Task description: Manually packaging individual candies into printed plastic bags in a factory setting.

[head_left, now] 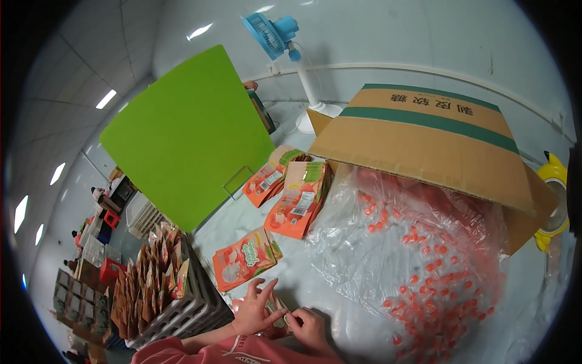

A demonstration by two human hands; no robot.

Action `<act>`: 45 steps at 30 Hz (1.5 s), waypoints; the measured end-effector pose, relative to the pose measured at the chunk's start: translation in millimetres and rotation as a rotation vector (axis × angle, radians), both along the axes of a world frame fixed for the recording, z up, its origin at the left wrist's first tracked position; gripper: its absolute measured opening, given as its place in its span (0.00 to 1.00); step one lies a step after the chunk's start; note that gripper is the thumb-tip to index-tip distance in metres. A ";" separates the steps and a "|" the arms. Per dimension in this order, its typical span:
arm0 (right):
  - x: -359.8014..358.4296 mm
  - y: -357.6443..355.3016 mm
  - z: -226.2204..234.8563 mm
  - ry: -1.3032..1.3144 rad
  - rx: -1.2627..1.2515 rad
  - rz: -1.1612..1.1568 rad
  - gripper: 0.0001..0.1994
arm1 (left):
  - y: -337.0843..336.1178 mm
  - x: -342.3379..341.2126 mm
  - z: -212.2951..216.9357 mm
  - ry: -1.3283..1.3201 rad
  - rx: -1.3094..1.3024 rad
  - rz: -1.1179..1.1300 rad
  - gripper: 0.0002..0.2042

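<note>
Close to my body, at the table's near edge, a small printed pouch (276, 330) is between my two hands, mostly hidden by them. My left hand (251, 312) has its thumb at the pouch's upper edge, with two fingers stretched upward. Bent fingers of my right hand (309, 330) pinch the same edge, meeting the left thumb. Just beyond lies a stack of orange-red pouches (245, 259). Farther off are two more stacks, one (298, 203) beside the other (270, 176). On the right, red round candies (433, 282) lie in a clear plastic bag (345, 261).
The bag spills from a tipped cardboard box (418, 142) at the right. A green panel (188, 133) stands at the back left, near a blue fan (273, 33). Left of the table, a grey crate (182, 315) holds many upright pouches (148, 285). A yellow-rimmed round object (553, 200) is far right.
</note>
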State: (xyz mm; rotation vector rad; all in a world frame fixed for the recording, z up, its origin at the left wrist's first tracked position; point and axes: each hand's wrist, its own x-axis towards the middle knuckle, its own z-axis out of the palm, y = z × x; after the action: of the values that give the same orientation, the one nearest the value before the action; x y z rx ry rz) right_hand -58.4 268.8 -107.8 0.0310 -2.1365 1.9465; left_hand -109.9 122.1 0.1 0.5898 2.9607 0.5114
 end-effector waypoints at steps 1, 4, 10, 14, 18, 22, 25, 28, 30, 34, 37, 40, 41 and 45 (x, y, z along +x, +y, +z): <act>-0.2 0.1 0.7 0.003 0.001 0.000 0.07 | -5.3 -0.2 -12.7 0.024 0.044 -0.046 0.40; 0.5 -0.3 1.5 0.028 0.019 -0.008 0.06 | -6.6 0.7 -21.2 0.014 0.126 -0.107 0.41; -1.0 0.0 -5.2 0.025 0.005 0.052 0.05 | -7.4 1.6 -25.4 -0.090 0.120 -0.023 0.35; -0.6 -2.8 -9.7 0.026 0.058 0.047 0.04 | -4.3 3.5 -23.2 -0.271 0.187 0.013 0.29; -0.4 -3.8 -9.6 0.019 0.060 0.031 0.04 | -1.7 3.1 -20.4 -0.365 0.165 0.032 0.27; -0.3 -4.3 -11.1 0.020 0.075 0.047 0.03 | -6.0 2.4 -30.8 -0.368 0.177 0.010 0.25; -0.2 -3.7 -11.5 0.018 0.108 0.068 0.03 | -9.8 3.0 -39.9 -0.383 0.241 0.014 0.24; 0.4 -3.4 -11.1 0.014 0.127 0.088 0.04 | -11.0 3.6 -42.7 -0.392 0.274 0.030 0.24; 0.6 -5.3 -7.4 0.017 0.071 0.019 0.06 | -11.5 4.5 -41.3 -0.418 0.322 0.044 0.25; -0.7 -4.7 -2.8 -0.026 -0.061 0.013 0.10 | -4.3 9.1 -30.1 -0.327 0.287 0.012 0.27; 0.1 -0.3 -1.9 0.013 0.054 -0.016 0.10 | -8.7 7.0 -30.8 -0.342 0.437 -0.085 0.30; 0.5 -1.5 -5.8 0.144 0.066 -0.050 0.08 | -9.2 7.6 -31.4 -0.344 0.432 -0.089 0.32; -0.2 -3.4 -6.7 0.156 0.069 -0.068 0.07 | -9.0 8.5 -30.3 -0.354 0.420 -0.090 0.31; -0.3 -3.7 -7.7 0.079 0.082 0.004 0.08 | -8.0 13.1 -30.8 -0.288 0.407 -0.128 0.28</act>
State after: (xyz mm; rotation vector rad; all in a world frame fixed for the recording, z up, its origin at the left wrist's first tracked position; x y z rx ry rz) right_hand -58.7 265.2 -115.5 0.1248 -2.1651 1.8269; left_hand -96.8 114.1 -30.8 0.6665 2.5392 1.0952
